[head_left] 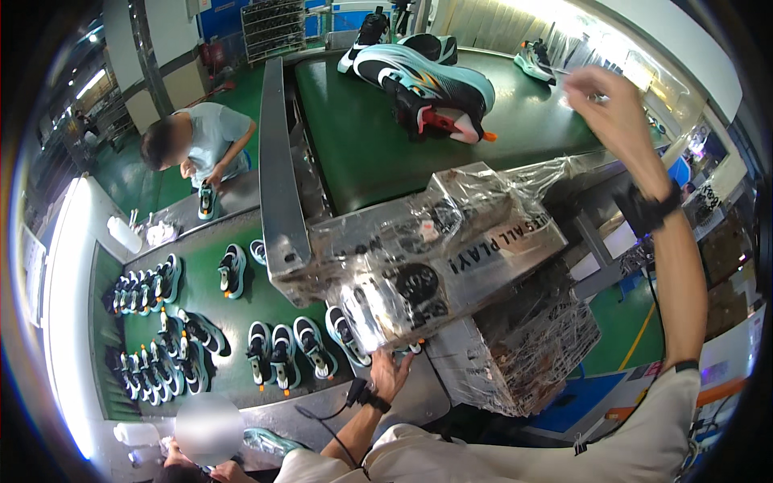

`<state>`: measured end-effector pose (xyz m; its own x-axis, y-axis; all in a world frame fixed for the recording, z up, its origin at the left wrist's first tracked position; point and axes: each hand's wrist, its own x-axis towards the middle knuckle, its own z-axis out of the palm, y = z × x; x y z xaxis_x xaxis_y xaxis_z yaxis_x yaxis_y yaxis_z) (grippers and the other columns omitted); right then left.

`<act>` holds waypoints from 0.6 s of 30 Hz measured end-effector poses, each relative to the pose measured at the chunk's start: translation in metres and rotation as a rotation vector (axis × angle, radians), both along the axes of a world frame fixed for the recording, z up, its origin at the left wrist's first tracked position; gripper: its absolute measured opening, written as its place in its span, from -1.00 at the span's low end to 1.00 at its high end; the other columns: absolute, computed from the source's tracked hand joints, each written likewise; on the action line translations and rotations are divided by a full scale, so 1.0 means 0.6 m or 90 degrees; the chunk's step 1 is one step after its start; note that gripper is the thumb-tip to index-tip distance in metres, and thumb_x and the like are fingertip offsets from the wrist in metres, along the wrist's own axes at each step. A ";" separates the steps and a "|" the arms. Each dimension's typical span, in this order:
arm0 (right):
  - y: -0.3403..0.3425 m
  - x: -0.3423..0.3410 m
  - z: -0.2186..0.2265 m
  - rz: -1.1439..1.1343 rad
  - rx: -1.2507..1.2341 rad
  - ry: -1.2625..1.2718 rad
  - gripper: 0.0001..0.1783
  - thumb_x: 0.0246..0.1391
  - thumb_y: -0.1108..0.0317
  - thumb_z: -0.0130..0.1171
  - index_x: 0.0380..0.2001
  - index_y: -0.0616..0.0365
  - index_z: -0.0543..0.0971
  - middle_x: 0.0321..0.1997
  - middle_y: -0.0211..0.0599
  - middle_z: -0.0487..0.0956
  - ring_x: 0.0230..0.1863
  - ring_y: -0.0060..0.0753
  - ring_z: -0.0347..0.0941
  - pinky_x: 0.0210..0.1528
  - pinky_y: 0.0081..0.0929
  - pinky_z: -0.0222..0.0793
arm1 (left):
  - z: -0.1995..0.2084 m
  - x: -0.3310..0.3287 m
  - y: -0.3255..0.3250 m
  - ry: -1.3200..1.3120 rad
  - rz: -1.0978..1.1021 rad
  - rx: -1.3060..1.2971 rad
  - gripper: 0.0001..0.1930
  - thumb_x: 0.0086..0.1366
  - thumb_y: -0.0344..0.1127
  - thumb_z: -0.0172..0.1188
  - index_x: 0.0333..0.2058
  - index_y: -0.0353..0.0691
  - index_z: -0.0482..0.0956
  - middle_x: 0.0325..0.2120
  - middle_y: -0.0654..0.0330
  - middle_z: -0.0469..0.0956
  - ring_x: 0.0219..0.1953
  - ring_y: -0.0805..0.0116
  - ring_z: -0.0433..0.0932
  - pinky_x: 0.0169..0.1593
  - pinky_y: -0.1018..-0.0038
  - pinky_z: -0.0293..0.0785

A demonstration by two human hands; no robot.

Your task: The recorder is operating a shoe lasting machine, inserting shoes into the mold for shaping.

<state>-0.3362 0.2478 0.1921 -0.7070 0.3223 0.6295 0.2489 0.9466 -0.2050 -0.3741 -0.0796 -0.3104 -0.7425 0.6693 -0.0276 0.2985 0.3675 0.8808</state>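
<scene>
My right hand [605,105] is raised at the upper right, over the edge of the upper green conveyor belt [354,153]. Its fingers are curled together, with a thin pale bit at their tips too small to name. Just beyond stands a black, white and mint sneaker [535,61]. My left hand [389,377] is low in the middle, fingers stretched out against the lower edge of a plastic-wrapped metal housing [475,266]. Part of a sneaker [414,347] shows by its fingertips. Left of it lies another sneaker [345,334]. Whether the hand touches either is unclear.
Several sneakers pile up on the upper belt, the front one [431,76] on its side. Rows of sneakers [282,354] stand on the lower belt. A co-worker [211,137] holds a sneaker [207,201] across it; another person's hands [229,471] show at the lower left.
</scene>
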 end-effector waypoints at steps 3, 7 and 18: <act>0.028 -0.141 -0.012 0.007 0.061 -0.066 -0.47 0.02 0.02 0.32 -0.12 0.28 0.58 -0.23 -0.07 0.65 -0.11 -0.23 0.59 -0.07 -0.31 0.51 | 0.027 -0.008 -0.022 -0.021 0.017 0.006 -0.48 0.14 -0.13 0.35 -0.01 -0.30 0.46 -0.15 -0.10 0.53 -0.07 -0.11 0.49 -0.02 0.14 0.41; -0.032 -0.312 -0.041 -0.064 0.156 -0.163 -0.11 -0.18 -0.29 0.33 -0.06 0.38 0.53 -0.15 0.11 0.61 -0.08 0.07 0.58 -0.02 -0.15 0.48 | -0.046 0.001 -0.057 -0.002 0.012 0.051 -0.38 0.10 -0.19 0.37 0.07 -0.38 0.37 -0.04 -0.20 0.48 -0.04 -0.16 0.50 0.05 0.15 0.41; -0.091 -0.236 -0.002 0.059 0.123 -0.051 -0.53 -0.11 0.32 0.26 -0.07 0.28 0.56 -0.23 -0.10 0.61 -0.17 -0.33 0.54 -0.13 -0.41 0.45 | 0.037 0.038 -0.110 -0.431 -0.133 0.143 -0.47 0.28 -0.17 0.29 0.12 -0.37 0.43 -0.01 -0.03 0.56 0.04 0.14 0.55 0.08 0.30 0.48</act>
